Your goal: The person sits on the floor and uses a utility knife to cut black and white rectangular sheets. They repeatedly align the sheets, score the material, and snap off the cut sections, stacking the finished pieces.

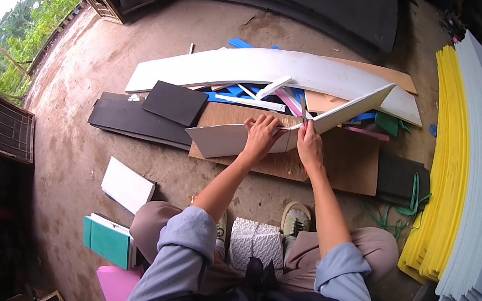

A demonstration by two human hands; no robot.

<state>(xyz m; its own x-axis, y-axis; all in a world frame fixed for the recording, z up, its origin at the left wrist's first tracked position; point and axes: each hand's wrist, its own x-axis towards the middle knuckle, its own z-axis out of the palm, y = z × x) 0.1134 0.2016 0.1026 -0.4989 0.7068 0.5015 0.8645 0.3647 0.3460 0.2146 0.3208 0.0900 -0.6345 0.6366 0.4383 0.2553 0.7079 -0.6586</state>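
Observation:
I sit over a brown board [353, 166] lying on the concrete floor. A long white foam strip [224, 138] runs across it, rising to the upper right. My left hand [261, 136] presses flat on the strip near its middle. My right hand [308, 142] grips a thin blade-like cutter [303, 111] set against the strip just right of the left hand. The right part of the strip [353, 109] tilts upward past the cutter.
A large curved white foam sheet [255, 67] lies beyond, over blue, pink and green offcuts. Dark foam sheets [144, 118] sit at left. Stacked yellow, white, pink and blue sheets [462, 162] fill the right. A white piece [128, 185] and teal pieces [108, 242] lie near my left knee.

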